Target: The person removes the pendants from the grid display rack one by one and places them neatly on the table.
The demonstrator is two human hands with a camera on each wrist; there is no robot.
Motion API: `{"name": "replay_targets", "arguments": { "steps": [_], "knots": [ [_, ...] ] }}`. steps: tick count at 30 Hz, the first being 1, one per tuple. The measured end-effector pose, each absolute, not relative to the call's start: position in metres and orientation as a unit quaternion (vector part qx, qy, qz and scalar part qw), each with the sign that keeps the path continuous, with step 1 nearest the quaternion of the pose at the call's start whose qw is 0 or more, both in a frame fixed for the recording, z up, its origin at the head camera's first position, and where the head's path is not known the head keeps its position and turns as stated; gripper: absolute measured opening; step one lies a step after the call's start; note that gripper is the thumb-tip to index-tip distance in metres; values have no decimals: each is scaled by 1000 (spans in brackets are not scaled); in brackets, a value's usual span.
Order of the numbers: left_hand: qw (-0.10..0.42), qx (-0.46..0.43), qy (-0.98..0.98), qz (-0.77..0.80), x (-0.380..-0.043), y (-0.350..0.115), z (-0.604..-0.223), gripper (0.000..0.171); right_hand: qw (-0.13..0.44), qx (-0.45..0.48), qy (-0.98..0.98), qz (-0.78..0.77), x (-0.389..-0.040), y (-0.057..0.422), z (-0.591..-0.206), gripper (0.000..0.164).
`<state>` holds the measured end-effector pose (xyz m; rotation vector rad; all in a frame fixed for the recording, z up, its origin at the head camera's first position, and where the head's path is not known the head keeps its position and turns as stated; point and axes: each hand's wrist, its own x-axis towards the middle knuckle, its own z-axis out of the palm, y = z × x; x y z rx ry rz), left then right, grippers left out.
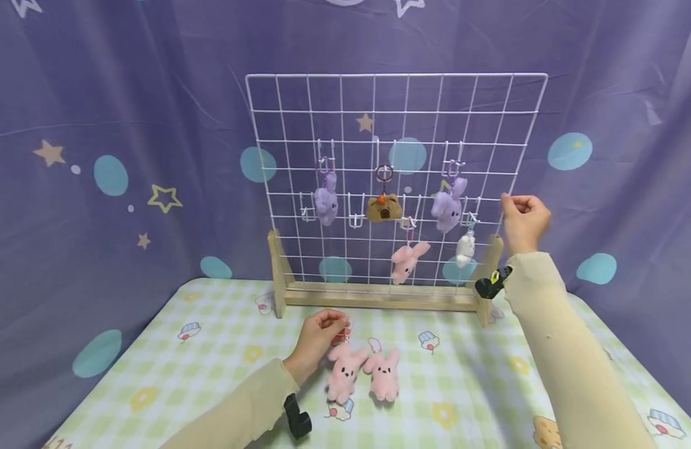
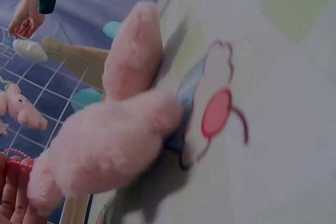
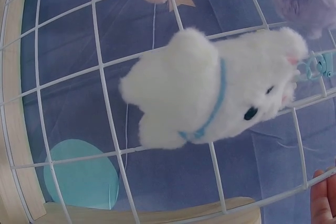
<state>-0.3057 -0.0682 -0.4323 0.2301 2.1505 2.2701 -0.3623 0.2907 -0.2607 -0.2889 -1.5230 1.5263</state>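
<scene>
Okay, head cam: left hand (image 1: 317, 340) holds a pink bunny (image 1: 343, 375) in front of the rack (image 1: 379, 299), right hand (image 1: 525, 223) grips its right edge. Left wrist: bunny's pinched by its beads (image 2: 17, 150). Right wrist: white plush (image 3: 197, 80) on the rack.

I count one wire grid (image 1: 396, 75) bearing two purple bunnies (image 1: 448, 209), at nine and three o'clock, one brown plush head (image 1: 384, 209) centrally, one white plush dog (image 1: 465, 251) at four; three pink bunnies (image 1: 384, 377), all toward six o'clock.

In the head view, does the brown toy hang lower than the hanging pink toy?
No, the brown toy hangs higher on the white grid than the hanging pink toy.
</scene>
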Motion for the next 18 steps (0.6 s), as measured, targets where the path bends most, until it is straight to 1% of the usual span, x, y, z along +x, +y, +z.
{"name": "replay_targets", "arguments": {
  "steps": [9, 15, 18],
  "knots": [
    [-4, 76, 695, 715, -318, -76, -438, 17, 470, -116, -612, 626, -366, 290, -258, 27],
    [14, 68, 704, 707, -322, -82, -444, 17, 465, -117, -611, 630, -369, 291, -260, 27],
    [14, 64, 718, 693, -323, -85, -445, 16, 469, -115, -608, 630, -371, 291, -262, 28]
  ]
}}
